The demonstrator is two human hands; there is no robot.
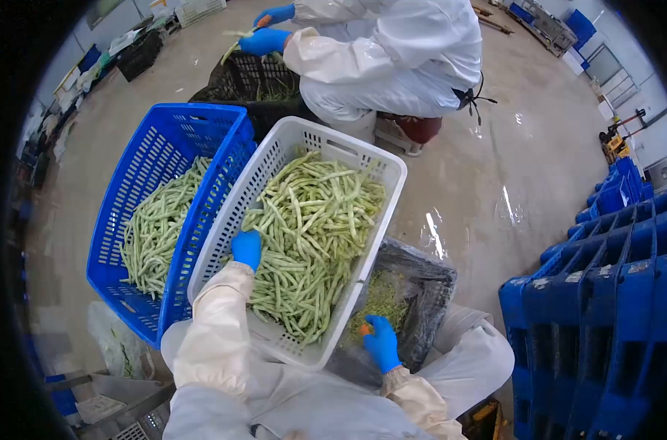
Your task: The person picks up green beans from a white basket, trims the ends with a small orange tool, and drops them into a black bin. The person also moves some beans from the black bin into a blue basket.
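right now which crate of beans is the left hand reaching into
The white crate, tilted on the lap; the left hand rests on its beans. The blue crate beside it is untouched.

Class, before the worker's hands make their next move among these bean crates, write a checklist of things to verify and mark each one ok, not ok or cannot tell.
1. Left hand gloved and on the beans: ok.
2. Right hand gloved, over the black crate: ok.
3. What the right hand grips: small, orange; cannot tell.
4. White crate level: not ok, tilted against the blue crate.
5. Co-worker apart from both hands: ok.
6. Floor dry: not ok, wet patches.
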